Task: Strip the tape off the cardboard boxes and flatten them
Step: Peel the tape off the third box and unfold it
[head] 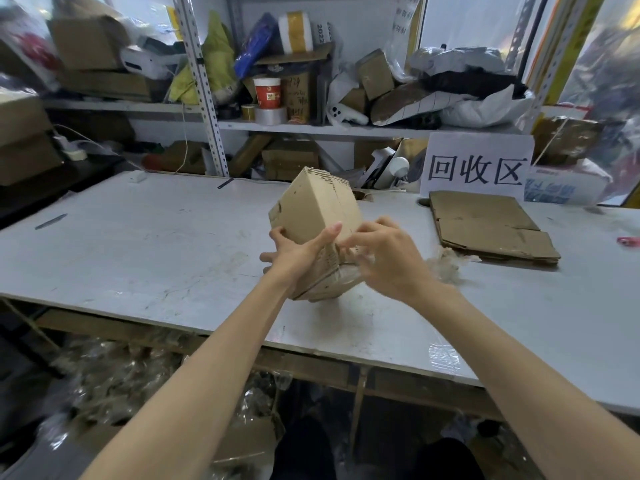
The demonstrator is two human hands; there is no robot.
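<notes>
Tape removal looks to be the step in hand; the cardboard box (311, 209) is held tilted in the air above the table (156, 237), one corner pointing away from the person, its near lower end wrapped in crinkled clear tape (349, 275). The left hand (298, 252) grips the box from its left side and underneath, thumb laid up the facing panel and fingers spread below; the right hand (388, 258) is at the taped end just beside the left, index finger reaching to the seam, but it is blurred and I cannot tell whether it has a pinch on the tape or only touches it. To do this well, I judge the left hand should clamp firmly so the box does not twist; the right should find a loose edge, pinch it close to the cardboard and pull low along the seam rather than straight outward, since thin film is likely to tear into strips and lift the paper face. To the right of the right hand a wad of stripped tape (446, 265) lies on the table; beyond it, flattened cardboard (491, 226) is stacked below a sign (476, 166), a likely place for this box once it is flattened.
</notes>
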